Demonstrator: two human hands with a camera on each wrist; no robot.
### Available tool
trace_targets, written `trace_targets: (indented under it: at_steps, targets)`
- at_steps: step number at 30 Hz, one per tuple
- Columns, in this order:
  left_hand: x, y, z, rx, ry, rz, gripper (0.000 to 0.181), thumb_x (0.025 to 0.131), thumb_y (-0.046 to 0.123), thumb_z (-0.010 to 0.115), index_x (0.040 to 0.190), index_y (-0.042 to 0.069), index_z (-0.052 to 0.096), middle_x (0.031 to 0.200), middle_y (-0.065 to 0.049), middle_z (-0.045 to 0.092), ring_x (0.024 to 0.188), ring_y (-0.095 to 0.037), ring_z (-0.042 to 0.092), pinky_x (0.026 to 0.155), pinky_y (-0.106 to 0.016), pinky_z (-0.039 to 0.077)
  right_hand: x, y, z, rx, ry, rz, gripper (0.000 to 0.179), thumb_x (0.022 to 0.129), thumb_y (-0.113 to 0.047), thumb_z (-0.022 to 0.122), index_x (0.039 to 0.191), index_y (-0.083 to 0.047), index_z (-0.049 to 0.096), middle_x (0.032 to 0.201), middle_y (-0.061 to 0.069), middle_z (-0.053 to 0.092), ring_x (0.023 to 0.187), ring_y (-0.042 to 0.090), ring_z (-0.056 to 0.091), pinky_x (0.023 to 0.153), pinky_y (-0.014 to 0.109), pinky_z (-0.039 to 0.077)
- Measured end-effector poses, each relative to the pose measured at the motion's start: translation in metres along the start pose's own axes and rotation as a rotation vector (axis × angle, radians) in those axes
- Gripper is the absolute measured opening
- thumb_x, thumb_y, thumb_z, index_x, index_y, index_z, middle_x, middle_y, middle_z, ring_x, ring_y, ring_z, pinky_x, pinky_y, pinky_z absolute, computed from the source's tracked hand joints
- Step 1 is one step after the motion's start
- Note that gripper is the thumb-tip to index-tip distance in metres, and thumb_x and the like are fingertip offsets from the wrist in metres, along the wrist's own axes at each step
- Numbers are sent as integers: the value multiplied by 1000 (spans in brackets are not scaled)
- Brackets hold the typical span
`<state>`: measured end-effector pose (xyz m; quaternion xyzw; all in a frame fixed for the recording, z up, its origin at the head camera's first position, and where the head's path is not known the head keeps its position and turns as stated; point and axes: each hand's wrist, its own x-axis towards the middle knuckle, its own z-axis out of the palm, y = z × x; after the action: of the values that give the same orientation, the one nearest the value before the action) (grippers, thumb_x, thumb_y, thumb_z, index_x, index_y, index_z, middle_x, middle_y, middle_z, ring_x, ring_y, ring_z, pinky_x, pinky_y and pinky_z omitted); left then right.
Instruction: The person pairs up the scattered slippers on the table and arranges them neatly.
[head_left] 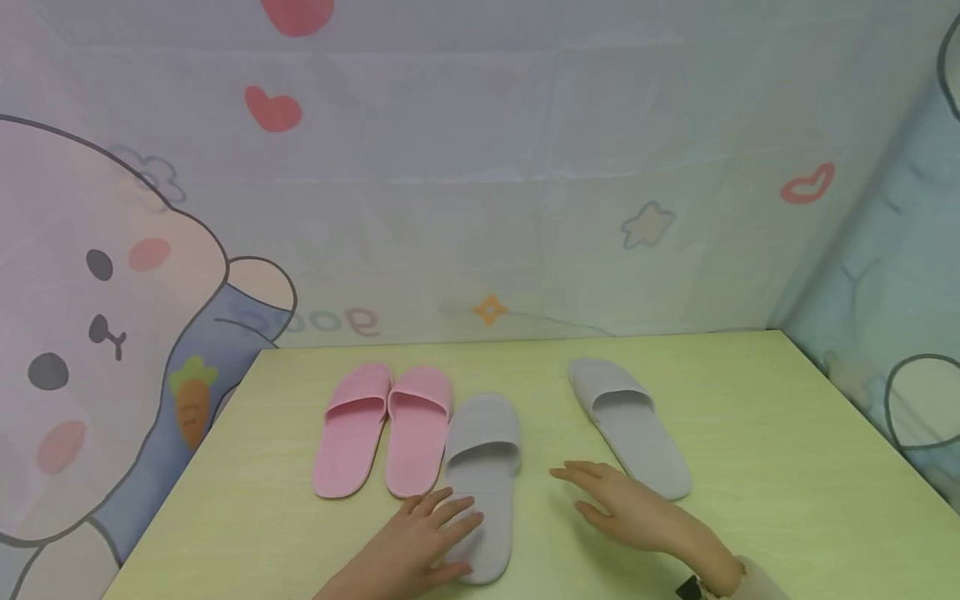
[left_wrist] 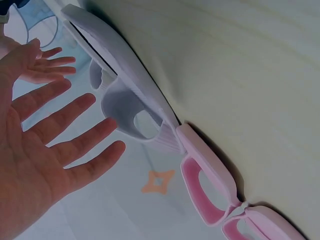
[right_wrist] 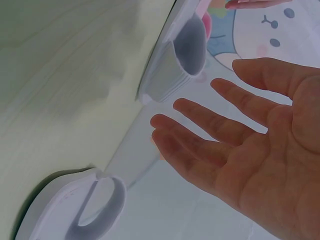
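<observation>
Two grey slippers lie apart on a yellow-green table. The nearer grey slipper [head_left: 486, 483] points away from me, beside the pink pair; the other grey slipper [head_left: 633, 429] lies at an angle farther right. My left hand [head_left: 420, 542] hovers over the heel end of the nearer one, fingers spread, holding nothing. My right hand [head_left: 637, 508] is between the two grey slippers, close to the heel of the right one, its fingers extended and free of any object. Both wrist views show the palms bare, the left palm [left_wrist: 45, 155] and the right palm [right_wrist: 265, 165].
A pair of pink slippers, the left one [head_left: 352, 433] and the right one [head_left: 418, 433], stands side by side on the table [head_left: 247, 517]. Behind the table hangs a printed cloth [head_left: 465, 125] with hearts and a cartoon bear.
</observation>
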<state>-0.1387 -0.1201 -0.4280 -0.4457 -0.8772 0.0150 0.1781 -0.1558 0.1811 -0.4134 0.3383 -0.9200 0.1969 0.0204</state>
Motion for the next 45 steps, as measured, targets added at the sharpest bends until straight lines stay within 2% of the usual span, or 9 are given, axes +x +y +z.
trace_targets:
  at_steps: [5,10,17,29,34,40,45]
  targets:
    - [2,5,0,-1,-1,44,50,78,49,59,119,20,54,119,0,56,109,-24,53,81,-39,45,-7,6,-2,6,7,17,40,87,-12,53,126,-9,48,126,17,50,116,31,49,91,45,41]
    - [2,10,0,-7,-51,66,51,79,51,56,120,21,52,121,0,55,110,-24,53,79,-37,44,-14,12,-4,8,23,41,41,86,-11,54,126,-9,48,126,17,51,115,32,49,90,47,41]
    - [2,13,3,29,-37,83,51,75,52,59,116,22,55,119,1,57,106,-23,55,77,-34,44,-21,16,-3,14,15,73,41,85,-11,55,125,-6,49,125,19,51,113,35,49,89,49,41]
    - [4,15,5,43,-45,70,50,75,52,59,116,24,53,119,2,56,106,-22,54,78,-33,42,-29,31,-3,-45,56,74,42,82,-9,57,123,-3,50,122,25,51,109,41,50,86,54,41]
    - [5,15,6,42,-73,56,50,75,53,59,116,25,52,119,2,56,107,-22,54,79,-34,43,-31,38,-5,-54,48,94,42,81,-9,60,122,-2,50,122,28,50,107,44,50,84,55,42]
    - [5,15,7,35,-117,31,51,75,53,59,117,25,52,120,3,55,108,-22,53,79,-35,43,-36,47,-6,-48,33,157,43,80,-10,62,120,-2,51,121,30,49,104,48,49,79,59,42]
    - [6,14,7,6,-160,13,51,76,52,59,119,26,52,123,2,54,111,-23,52,81,-38,44,-39,53,-6,-89,55,176,42,79,-10,63,118,-2,53,119,30,50,100,49,51,74,60,44]
